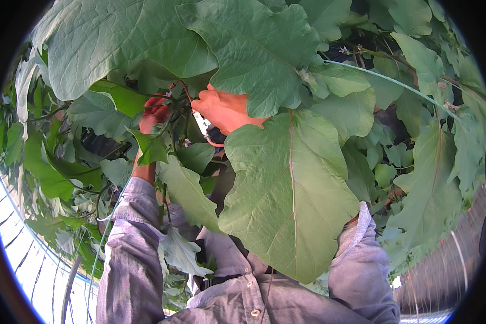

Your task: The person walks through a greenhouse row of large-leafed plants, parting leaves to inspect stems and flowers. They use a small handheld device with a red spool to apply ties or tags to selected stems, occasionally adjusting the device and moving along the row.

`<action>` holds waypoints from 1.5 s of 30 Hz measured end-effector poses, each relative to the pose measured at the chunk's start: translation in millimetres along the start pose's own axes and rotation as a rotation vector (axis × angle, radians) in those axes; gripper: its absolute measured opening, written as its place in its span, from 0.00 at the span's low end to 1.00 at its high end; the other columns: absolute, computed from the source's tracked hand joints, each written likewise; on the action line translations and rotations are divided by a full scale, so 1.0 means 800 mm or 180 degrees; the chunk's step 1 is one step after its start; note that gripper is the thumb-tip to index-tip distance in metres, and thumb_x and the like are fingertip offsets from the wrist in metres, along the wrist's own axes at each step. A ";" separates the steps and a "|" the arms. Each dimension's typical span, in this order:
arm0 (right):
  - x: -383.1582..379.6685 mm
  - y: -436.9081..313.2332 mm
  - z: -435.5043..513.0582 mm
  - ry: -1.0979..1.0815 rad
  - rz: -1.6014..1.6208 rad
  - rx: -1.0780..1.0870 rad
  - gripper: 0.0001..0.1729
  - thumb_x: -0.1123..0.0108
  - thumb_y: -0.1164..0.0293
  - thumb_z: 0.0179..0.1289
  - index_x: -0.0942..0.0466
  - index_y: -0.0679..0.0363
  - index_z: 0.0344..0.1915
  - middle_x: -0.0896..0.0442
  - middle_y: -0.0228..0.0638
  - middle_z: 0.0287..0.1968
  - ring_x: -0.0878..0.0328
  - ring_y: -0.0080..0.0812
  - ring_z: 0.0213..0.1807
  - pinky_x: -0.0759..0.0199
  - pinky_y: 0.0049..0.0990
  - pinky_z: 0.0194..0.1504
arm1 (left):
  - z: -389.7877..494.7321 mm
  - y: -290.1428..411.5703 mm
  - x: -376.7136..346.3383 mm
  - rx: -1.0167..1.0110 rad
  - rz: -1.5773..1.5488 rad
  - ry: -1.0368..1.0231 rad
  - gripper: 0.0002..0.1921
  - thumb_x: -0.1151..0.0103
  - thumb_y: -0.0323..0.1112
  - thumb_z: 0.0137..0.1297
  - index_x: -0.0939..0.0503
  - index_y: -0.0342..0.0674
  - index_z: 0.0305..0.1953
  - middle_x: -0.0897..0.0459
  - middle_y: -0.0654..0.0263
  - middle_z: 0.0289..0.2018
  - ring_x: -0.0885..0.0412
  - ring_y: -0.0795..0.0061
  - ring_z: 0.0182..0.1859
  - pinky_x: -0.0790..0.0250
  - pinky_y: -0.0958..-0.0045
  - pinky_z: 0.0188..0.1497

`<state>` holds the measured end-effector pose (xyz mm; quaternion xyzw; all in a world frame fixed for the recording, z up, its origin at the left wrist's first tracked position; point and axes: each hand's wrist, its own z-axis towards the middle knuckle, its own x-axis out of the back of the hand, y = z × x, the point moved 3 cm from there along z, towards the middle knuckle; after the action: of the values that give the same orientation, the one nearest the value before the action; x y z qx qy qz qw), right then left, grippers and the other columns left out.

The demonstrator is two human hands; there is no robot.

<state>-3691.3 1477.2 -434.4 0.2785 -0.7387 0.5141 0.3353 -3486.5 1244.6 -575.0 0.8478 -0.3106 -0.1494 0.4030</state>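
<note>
My left hand (156, 111) reaches among the stems of an eggplant plant, its fingers beside a small purple flower (168, 94) and partly hidden by leaves. Whether it grips a stem cannot be seen. Just to the right, my right hand (222, 109) is curled around a small hand tool (200, 122), white or metallic with a red handle, probably pruning shears. Its blades are not clear. Between the hands run thin dark stems (181, 106). A large eggplant leaf (283, 194) covers my right forearm, and another broad leaf (255, 52) overlaps the back of that hand.
Dense foliage surrounds both arms. A pale green twine (389, 79) stretches across the upper right, and another twine (109, 220) passes by my left sleeve (131, 259). At lower left a slender pole (70, 289) stands before bright netting or sheeting (24, 259). Another flower (186, 142) hangs below the hands.
</note>
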 end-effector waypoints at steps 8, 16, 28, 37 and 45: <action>-0.019 0.000 0.018 0.1111 0.1363 0.0239 0.12 0.36 0.62 0.69 0.16 0.54 0.48 0.18 0.30 0.43 0.21 0.37 0.53 0.27 0.37 0.62 | 0.002 0.014 -0.004 -0.0223 0.0439 -0.0221 0.25 0.40 0.20 0.72 0.25 0.35 0.70 0.14 0.58 0.62 0.15 0.72 0.57 0.25 0.74 0.57; 0.017 -0.013 -0.023 0.0931 0.3879 -0.1478 0.20 0.29 0.52 0.70 0.10 0.53 0.52 0.11 0.27 0.53 0.18 0.27 0.60 0.26 0.35 0.64 | -0.001 0.010 0.004 -0.0308 0.0501 -0.0262 0.25 0.40 0.21 0.72 0.26 0.35 0.69 0.14 0.59 0.61 0.15 0.74 0.54 0.24 0.74 0.54; -0.013 0.005 0.000 0.0819 0.2736 -0.1108 0.19 0.30 0.53 0.72 0.11 0.52 0.53 0.11 0.27 0.51 0.17 0.27 0.59 0.26 0.35 0.63 | -0.005 0.007 -0.003 -0.0244 0.0444 -0.0272 0.25 0.38 0.23 0.66 0.21 0.37 0.65 0.14 0.62 0.56 0.17 0.71 0.56 0.23 0.70 0.56; -0.015 0.011 -0.001 0.0674 0.1415 -0.0954 0.19 0.31 0.53 0.73 0.12 0.52 0.54 0.11 0.27 0.50 0.17 0.27 0.58 0.26 0.35 0.63 | -0.005 0.006 -0.002 -0.0307 0.0845 -0.0328 0.26 0.39 0.24 0.70 0.24 0.38 0.69 0.15 0.60 0.63 0.16 0.72 0.59 0.25 0.72 0.61; -0.040 -0.032 -0.026 0.0580 0.0026 -0.0931 0.19 0.31 0.54 0.74 0.12 0.52 0.55 0.11 0.27 0.48 0.17 0.26 0.57 0.26 0.35 0.63 | 0.042 -0.029 0.060 -0.0174 0.0443 -0.0446 0.27 0.32 0.25 0.66 0.24 0.37 0.66 0.13 0.55 0.59 0.11 0.60 0.52 0.17 0.61 0.53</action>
<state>-3647.7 1490.6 -439.3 0.1760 -0.7733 0.4257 0.4358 -3457.5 1204.6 -614.5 0.8004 -0.3920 -0.1883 0.4126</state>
